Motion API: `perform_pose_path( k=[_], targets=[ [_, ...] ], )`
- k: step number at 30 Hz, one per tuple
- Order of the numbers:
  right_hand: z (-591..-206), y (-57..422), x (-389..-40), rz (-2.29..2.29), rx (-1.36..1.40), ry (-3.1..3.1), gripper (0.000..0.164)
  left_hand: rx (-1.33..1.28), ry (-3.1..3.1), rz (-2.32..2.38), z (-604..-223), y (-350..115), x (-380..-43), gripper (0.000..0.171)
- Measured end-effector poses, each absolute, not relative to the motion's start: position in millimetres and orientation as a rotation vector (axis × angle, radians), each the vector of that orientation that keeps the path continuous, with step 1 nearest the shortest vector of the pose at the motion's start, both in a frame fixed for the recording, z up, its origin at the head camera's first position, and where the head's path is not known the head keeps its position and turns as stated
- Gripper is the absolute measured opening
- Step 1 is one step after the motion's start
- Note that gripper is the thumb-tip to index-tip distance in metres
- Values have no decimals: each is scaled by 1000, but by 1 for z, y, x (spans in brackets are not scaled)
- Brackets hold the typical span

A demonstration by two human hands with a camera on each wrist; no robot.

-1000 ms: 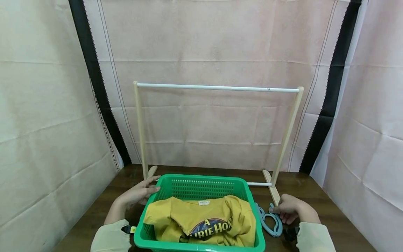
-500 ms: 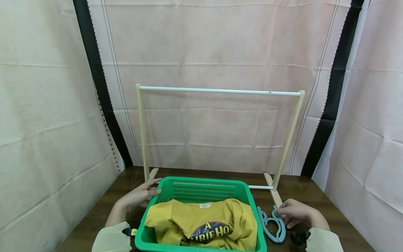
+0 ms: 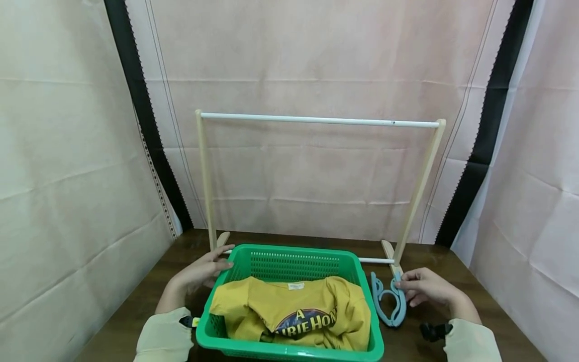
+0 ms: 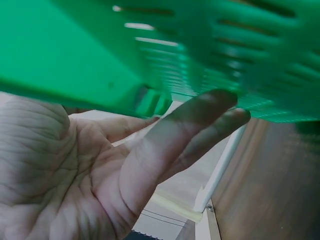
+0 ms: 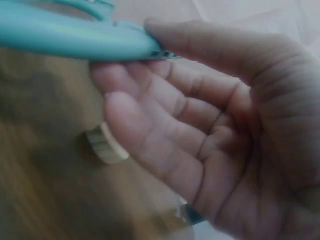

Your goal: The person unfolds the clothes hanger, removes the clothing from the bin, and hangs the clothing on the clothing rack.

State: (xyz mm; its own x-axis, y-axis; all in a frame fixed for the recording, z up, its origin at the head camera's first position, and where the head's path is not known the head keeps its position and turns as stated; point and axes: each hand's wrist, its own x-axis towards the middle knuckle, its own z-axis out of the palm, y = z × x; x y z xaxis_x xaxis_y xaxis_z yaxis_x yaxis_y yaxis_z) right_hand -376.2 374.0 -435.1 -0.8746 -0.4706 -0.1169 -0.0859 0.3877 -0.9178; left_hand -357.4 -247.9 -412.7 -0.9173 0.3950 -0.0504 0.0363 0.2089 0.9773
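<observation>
A green plastic basket [image 3: 289,351] sits at the front middle and holds a folded yellow T-shirt [image 3: 253,301] with a printed logo. My left hand [image 3: 201,274] lies along the basket's left side, fingertips at the rim. In the left wrist view, straight fingers [image 4: 170,135] touch the outside of the slotted wall from below. Right of the basket, a light blue folding hanger [image 3: 399,314], folded up, is pinched near its upper end between the thumb and fingers of my right hand [image 3: 427,289]. The right wrist view shows the hanger [image 5: 75,37] along the fingertips.
Behind the basket stands a wooden garment rack with a white top bar [image 3: 312,119], a right post [image 3: 418,191] and a lower bar [image 3: 377,260]. White cloth walls [image 3: 312,50] enclose the dark wooden table [image 3: 452,271] on its sides and back.
My right hand has lifted the folding hanger slightly and moved it up in the head view. The left hand has stayed at the basket. The head view has shifted a little.
</observation>
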Motion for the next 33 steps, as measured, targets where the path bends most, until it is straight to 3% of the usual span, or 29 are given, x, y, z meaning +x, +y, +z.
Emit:
perform_pose_path(
  k=[15, 33],
  targets=[
    [-393, 357, -367, -1540, -583, 2680, 32, 521, 2434, 1685, -401, -244, -364, 63],
    [-370, 324, -350, -1564, -660, 3029, 31, 679, 2820, 1509, -354, -270, -312, 58]
  ],
)
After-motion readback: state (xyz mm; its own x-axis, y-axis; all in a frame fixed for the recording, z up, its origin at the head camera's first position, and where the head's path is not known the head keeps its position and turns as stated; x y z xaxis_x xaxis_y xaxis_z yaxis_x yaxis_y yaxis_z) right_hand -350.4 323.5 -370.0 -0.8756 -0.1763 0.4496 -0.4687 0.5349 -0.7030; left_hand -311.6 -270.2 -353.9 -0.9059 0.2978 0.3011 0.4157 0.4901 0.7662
